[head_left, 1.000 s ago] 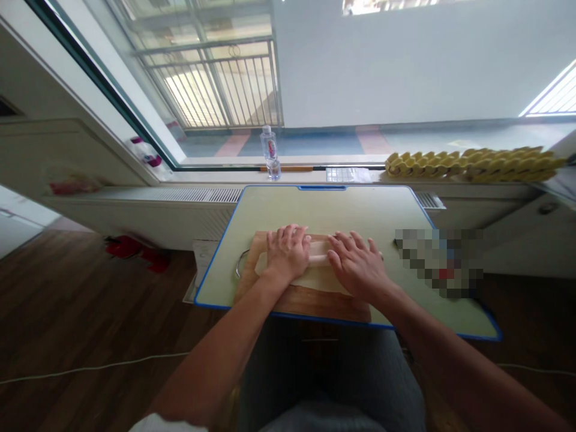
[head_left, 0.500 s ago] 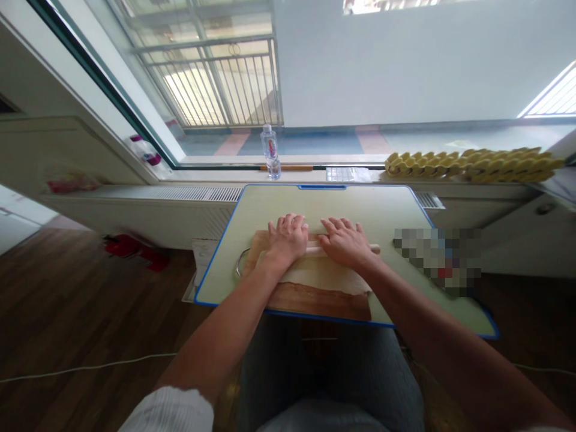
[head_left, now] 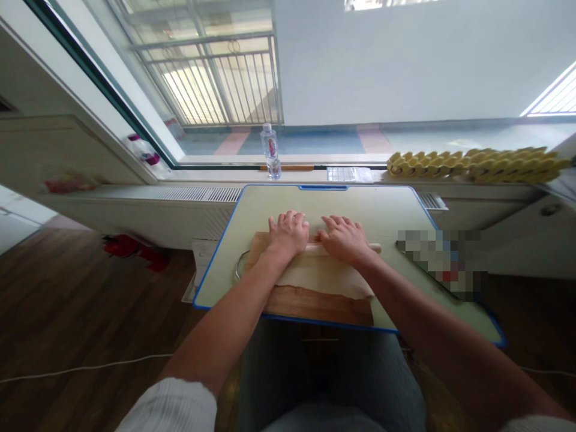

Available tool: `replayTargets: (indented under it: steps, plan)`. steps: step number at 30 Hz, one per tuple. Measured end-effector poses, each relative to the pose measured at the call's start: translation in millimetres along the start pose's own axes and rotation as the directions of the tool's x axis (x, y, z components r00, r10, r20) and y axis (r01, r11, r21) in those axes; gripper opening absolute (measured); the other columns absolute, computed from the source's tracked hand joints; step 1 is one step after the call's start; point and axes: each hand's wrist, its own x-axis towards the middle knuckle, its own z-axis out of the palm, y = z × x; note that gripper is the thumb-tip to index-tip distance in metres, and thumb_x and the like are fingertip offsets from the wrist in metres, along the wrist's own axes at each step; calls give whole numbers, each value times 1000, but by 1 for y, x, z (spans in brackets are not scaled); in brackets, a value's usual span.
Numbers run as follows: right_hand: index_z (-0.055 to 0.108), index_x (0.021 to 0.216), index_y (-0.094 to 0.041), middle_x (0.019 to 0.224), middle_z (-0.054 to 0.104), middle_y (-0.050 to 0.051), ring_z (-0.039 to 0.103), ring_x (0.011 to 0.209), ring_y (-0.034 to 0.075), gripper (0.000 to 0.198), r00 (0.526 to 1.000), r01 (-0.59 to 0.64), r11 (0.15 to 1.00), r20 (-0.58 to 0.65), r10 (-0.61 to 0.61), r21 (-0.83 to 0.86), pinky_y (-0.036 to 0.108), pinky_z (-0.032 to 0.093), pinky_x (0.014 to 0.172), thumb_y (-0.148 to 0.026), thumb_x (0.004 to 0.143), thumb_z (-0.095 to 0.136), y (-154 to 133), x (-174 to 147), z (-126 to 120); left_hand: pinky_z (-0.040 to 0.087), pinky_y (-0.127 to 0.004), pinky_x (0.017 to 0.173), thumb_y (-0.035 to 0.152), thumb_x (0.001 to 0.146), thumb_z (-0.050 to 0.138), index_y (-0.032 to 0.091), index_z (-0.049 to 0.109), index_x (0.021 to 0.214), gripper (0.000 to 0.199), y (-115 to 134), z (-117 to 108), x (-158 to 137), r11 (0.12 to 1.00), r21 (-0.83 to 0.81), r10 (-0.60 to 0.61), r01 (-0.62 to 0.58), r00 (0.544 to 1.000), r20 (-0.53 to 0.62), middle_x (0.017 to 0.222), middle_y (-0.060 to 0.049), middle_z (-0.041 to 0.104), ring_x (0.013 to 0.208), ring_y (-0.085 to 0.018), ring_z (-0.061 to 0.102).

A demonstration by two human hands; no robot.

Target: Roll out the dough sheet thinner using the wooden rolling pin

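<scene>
My left hand [head_left: 288, 233] and my right hand [head_left: 344, 239] lie palm down across a pale rolling pin [head_left: 375, 247]. Their fingers stretch out and spread beyond it, without wrapping round it. Most of the pin is hidden by my hands; its right end and a short stretch between them show. Beneath it a thin sheet of dough [head_left: 321, 277] covers much of a wooden cutting board [head_left: 321, 306] with a metal handle [head_left: 238, 265] on its left. The sheet's near edge is uneven and reaches the board's right side.
The cutting board rests on a blue-edged folding table [head_left: 382, 207]. A blurred-out flat object [head_left: 438, 264] lies at its right. On the windowsill stand a water bottle [head_left: 270, 153] and a yellow egg-tray-like stack [head_left: 477, 165]. A red object [head_left: 130, 247] is on the floor at left.
Both hands have shifted very slightly away from me over the dough, still on the rolling pin. The camera view has moved a little; the other things stay in place.
</scene>
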Motion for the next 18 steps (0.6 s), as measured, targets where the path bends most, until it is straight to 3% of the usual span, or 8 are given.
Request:
replayTargets:
  steps: [3, 8, 11, 14, 18]
  plan:
    - [48, 160, -24, 164, 50, 9, 45, 146, 33, 60, 1000, -1, 1000, 1, 1, 1, 56, 36, 118, -45, 105, 35, -2, -4, -1, 36, -61, 120, 36, 107, 42, 26, 65, 138, 39, 2, -2, -3, 1000, -4, -3, 3, 1000, -3, 149, -11, 64, 134, -31, 58]
    - [58, 152, -25, 158, 58, 9, 47, 143, 33, 54, 990, 86, 993, -106, -95, -85, 54, 34, 116, -40, 109, 30, -9, -57, 4, 37, -55, 122, 37, 107, 44, 29, 65, 140, 40, 7, 0, -57, 997, -34, 64, -65, 997, -48, 150, -9, 65, 138, -30, 56]
    - [60, 151, -27, 159, 57, 8, 46, 144, 34, 54, 977, 109, 988, -170, -126, -106, 55, 32, 118, -41, 110, 27, -11, -78, 8, 31, -59, 126, 37, 107, 43, 30, 63, 144, 43, 10, 3, -79, 995, -24, 91, -93, 993, -77, 154, -9, 62, 145, -31, 50]
    - [58, 152, -26, 160, 56, 9, 46, 144, 34, 54, 983, 77, 992, -159, -92, -99, 56, 32, 118, -42, 109, 30, -11, -68, 9, 28, -61, 128, 37, 107, 43, 31, 62, 146, 44, 8, 6, -71, 997, -17, 75, -76, 994, -80, 156, -9, 60, 147, -31, 49]
    - [57, 153, -24, 156, 59, 10, 50, 140, 32, 55, 991, 26, 999, -131, -31, -40, 52, 37, 115, -47, 107, 36, -9, -30, 6, 29, -66, 126, 39, 106, 43, 29, 63, 144, 44, 1, 6, -33, 998, -22, 63, -64, 996, -68, 155, -10, 61, 144, -32, 50]
